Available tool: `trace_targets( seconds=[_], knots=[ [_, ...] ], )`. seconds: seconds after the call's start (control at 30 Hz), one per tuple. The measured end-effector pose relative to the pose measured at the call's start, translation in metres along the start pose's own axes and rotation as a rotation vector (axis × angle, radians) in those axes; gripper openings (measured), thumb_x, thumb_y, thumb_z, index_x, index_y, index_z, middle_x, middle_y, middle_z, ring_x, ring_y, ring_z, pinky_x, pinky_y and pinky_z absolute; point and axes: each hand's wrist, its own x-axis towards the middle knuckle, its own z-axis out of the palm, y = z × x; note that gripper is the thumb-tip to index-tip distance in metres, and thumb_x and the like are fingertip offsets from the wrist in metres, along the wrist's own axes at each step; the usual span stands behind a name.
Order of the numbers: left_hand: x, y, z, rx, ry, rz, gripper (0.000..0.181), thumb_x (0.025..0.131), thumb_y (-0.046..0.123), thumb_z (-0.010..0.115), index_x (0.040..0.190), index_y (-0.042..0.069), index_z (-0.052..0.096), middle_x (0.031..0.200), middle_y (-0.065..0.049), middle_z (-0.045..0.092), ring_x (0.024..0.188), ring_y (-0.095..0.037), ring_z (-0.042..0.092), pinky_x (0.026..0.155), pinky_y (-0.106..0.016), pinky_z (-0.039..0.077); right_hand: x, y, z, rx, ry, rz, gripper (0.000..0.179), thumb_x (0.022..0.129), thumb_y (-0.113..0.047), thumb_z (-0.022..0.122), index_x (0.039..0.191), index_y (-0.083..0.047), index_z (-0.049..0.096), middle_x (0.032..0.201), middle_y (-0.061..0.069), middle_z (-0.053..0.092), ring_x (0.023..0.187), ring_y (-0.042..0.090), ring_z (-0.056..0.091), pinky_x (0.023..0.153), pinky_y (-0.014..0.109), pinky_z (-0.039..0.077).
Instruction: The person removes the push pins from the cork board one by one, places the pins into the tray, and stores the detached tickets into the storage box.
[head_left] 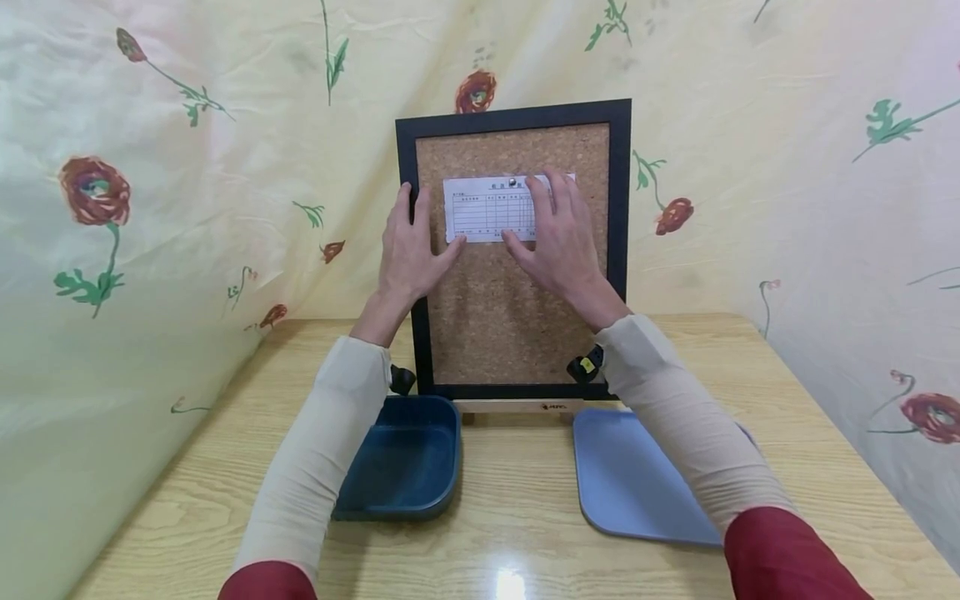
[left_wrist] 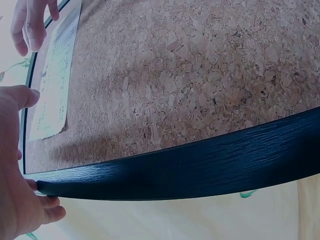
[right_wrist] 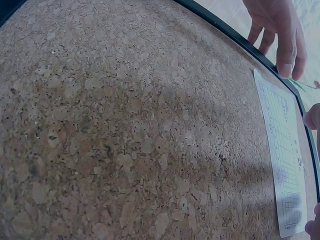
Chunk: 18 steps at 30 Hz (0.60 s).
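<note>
1. Cream cloth (head_left: 720, 100) printed with red flowers and green stems fills the upper part of the head view and both its sides.
2. A pale wood-grain table (head_left: 517, 492) spreads across the lower part, a bright glint near its bottom edge.
3. A cork board (head_left: 517, 317) in a black frame (head_left: 424, 350) stands upright at the centre, above a light wooden ledge (head_left: 495, 407).
4. Cream sleeves (head_left: 690, 425), dark red toward the bottom corners, reach up to the board.
5. A light blue tray (head_left: 637, 483) lies at lower right, partly under the right sleeve; a deep, dark blue tray (head_left: 401, 467) sits at lower left.
6. The right hand (head_left: 561, 232) is over the paper's right part, fingers spread and thumb apart near the lower edge; it grips nothing, and whether it touches the sheet I cannot tell.
7. The left hand (head_left: 412, 254) is at the frame's left side, fingers extended, thumb stretched toward the paper's lower left corner; any contact is unclear.
8. The white printed paper (head_left: 472, 210), ruled as a table, is on the board's upper half, between the hands.
9. A shiny round pin (head_left: 512, 182) sits at its top edge, just left of the right fingers.
</note>
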Motion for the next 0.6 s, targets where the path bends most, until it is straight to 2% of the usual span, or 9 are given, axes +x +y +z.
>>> trace_targets(
  seconds=[0.33,0.6],
  knots=[
    [0.0063,0.0005,0.0011,0.002,0.001,-0.014,0.082,0.093,0.045,0.065,0.157,0.01,0.028,0.167,-0.021,0.014,0.152,-0.04,0.028,0.121,-0.054,0.031,0.0038,-0.0007,0.0035,-0.014,-0.006,0.004,0.069,0.093,-0.041,0.064,0.145,-0.001,0.043,0.153,0.027,0.039,0.144,0.044,0.037,0.119,0.057,0.029],
    [0.0099,0.0008,0.0068,0.02,0.051,0.015,0.079,0.092,0.043,0.066,0.153,0.007,0.032,0.165,-0.025,0.016,0.149,-0.043,0.03,0.119,-0.053,0.034,0.0065,-0.0019,0.0086,-0.03,-0.034,0.035,0.07,0.093,-0.041,0.063,0.146,-0.001,0.042,0.156,0.027,0.035,0.145,0.044,0.034,0.117,0.057,0.031]
  ],
)
